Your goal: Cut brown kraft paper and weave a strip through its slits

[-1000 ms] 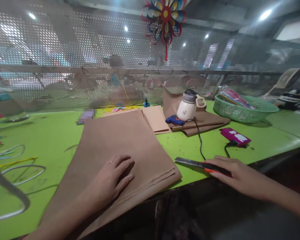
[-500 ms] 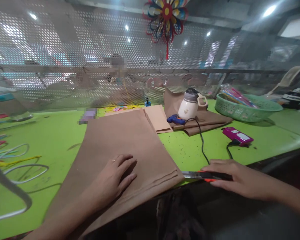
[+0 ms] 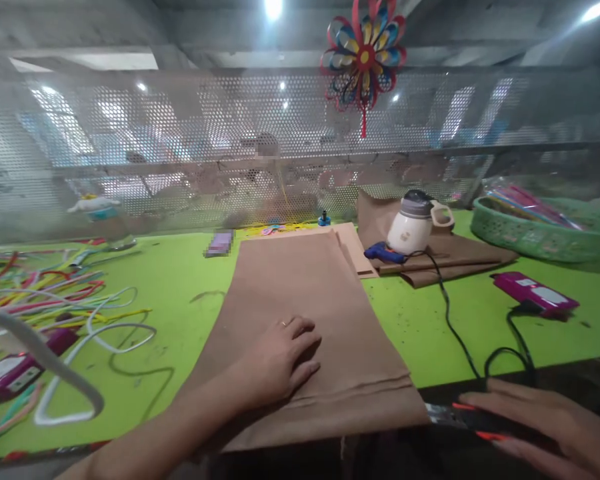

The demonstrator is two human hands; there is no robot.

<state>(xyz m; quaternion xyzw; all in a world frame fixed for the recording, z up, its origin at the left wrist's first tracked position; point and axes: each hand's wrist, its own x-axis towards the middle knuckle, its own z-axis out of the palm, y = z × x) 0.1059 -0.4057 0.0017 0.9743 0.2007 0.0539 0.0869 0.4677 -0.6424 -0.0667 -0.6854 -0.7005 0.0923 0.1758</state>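
Observation:
Folded brown kraft paper (image 3: 290, 280) lies in layers across the green table, its front end reaching the near edge. My left hand (image 3: 280, 360) rests flat on the paper, fingers a little bent and apart, holding nothing. At the lower right, my right hand (image 3: 565, 427) grips a black and orange utility knife (image 3: 473, 420). The knife's metal blade points left and meets the paper's front right corner; whether its tip is between the layers I cannot tell.
A blue glue gun (image 3: 386, 253) lies by a white jug (image 3: 409, 230) on more brown paper. Its cord runs toward my right hand. A magenta power strip (image 3: 535, 293) and green basket (image 3: 545, 233) stand right. Coloured strips and a white cable (image 3: 70, 419) clutter the left.
The view has turned, so everything sits further right and lower, and more of the left side shows. My left hand stays on the paper; the knife is still at its corner.

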